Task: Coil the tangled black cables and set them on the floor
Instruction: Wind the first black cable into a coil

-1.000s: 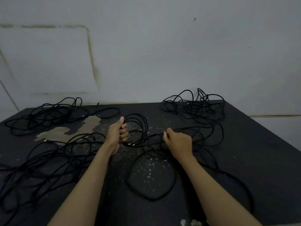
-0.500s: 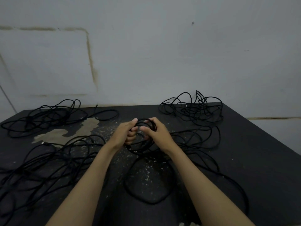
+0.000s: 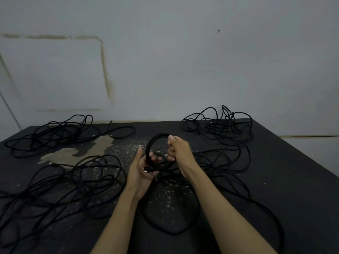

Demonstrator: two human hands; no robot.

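Plainly, from the head view we see both hands raised over a dark matte floor mat [image 3: 286, 180], its middle speckled with pale flecks and marked by a tan worn patch [image 3: 82, 153] on the left. Between the hands stands a small coil [image 3: 156, 143] of thin, round, black cable, several turns stacked into a neat upright ring. The left hand [image 3: 141, 169] cups the ring's lower left side, palm up, fingers curled through the hoop and round the strands, with short cable ends lying across the palm. The right hand [image 3: 178, 154] grips the ring's right side, fingers wrapped over the turns and thumb up at the top.

From the coil a loose strand drops to the mat and runs into a wide slack loop [image 3: 170, 230] near us, between the forearms. Three tangles lie flat: a far-left heap [image 3: 51, 136], a far-right heap [image 3: 220, 125] at the mat's back edge by the grey plaster wall [image 3: 183, 70], and a near-left sprawl [image 3: 55, 189] reaching the frame's edge. More strands trail right of the right wrist. Bare mat shows at the far middle and along the right edge, where the mat ends against a pale floor [image 3: 315, 149].
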